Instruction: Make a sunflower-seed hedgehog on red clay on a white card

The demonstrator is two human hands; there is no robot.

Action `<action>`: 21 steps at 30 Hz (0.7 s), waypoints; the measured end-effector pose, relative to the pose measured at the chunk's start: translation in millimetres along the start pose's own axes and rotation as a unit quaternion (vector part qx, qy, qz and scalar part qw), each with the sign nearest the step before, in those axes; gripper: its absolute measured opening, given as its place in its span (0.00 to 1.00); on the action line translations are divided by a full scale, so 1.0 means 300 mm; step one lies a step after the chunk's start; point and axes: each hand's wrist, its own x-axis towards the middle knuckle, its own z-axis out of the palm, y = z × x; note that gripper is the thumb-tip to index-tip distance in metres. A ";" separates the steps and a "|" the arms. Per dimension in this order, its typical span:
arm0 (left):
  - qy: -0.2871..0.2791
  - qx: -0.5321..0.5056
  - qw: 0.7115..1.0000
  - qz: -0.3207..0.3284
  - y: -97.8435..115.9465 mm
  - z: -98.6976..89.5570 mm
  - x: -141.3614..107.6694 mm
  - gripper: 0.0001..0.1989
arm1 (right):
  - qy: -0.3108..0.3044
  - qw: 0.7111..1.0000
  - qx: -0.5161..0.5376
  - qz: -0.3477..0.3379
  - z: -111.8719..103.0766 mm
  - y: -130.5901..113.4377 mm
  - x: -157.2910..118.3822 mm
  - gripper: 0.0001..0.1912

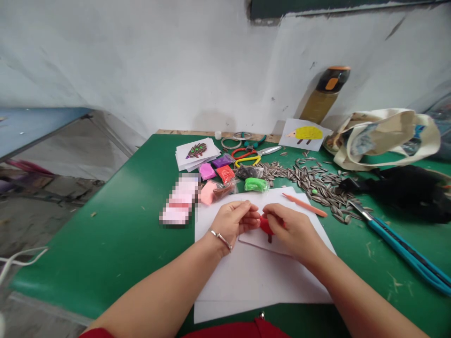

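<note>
My left hand (237,223), with a silver bracelet at the wrist, hovers over white paper (225,277), its fingers curled and pressed together; anything inside them is hidden. Close beside it on the right, my right hand (287,227) has its fingers bent at the edge of a red clay shape (267,225). That shape lies on a smaller white card (253,239) and has a dark brown leg (269,238). What the right fingertips pinch, if anything, cannot be made out.
Beyond the paper lie a green clay packet (256,184), other clay packets, scissors (269,150) and sunflower seeds (308,180). An orange tool (306,204) rests on the paper's right edge. Farther right are a blue cutter (401,249), a cloth bag (378,141) and a bottle (322,96).
</note>
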 end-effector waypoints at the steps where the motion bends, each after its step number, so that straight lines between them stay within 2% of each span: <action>1: 0.001 0.000 1.000 0.000 0.000 0.001 -0.001 0.12 | 0.008 1.000 0.000 -0.002 0.000 0.001 0.001 0.09; 4: -0.001 -0.001 1.000 0.002 0.000 0.000 -0.001 0.12 | 0.024 1.000 0.001 0.000 -0.001 0.004 0.001 0.12; 10: -0.004 -0.003 1.000 0.000 -0.003 -0.005 0.004 0.12 | -0.001 1.000 -0.008 0.007 -0.010 -0.003 -0.006 0.11; 15: -0.006 -0.005 1.000 0.006 -0.008 -0.007 0.007 0.12 | 0.007 1.000 -0.001 0.016 -0.021 -0.008 -0.004 0.10; 21: -0.006 -0.003 1.000 0.007 -0.006 -0.005 0.003 0.13 | 0.057 0.998 -0.013 0.004 -0.013 0.008 0.003 0.10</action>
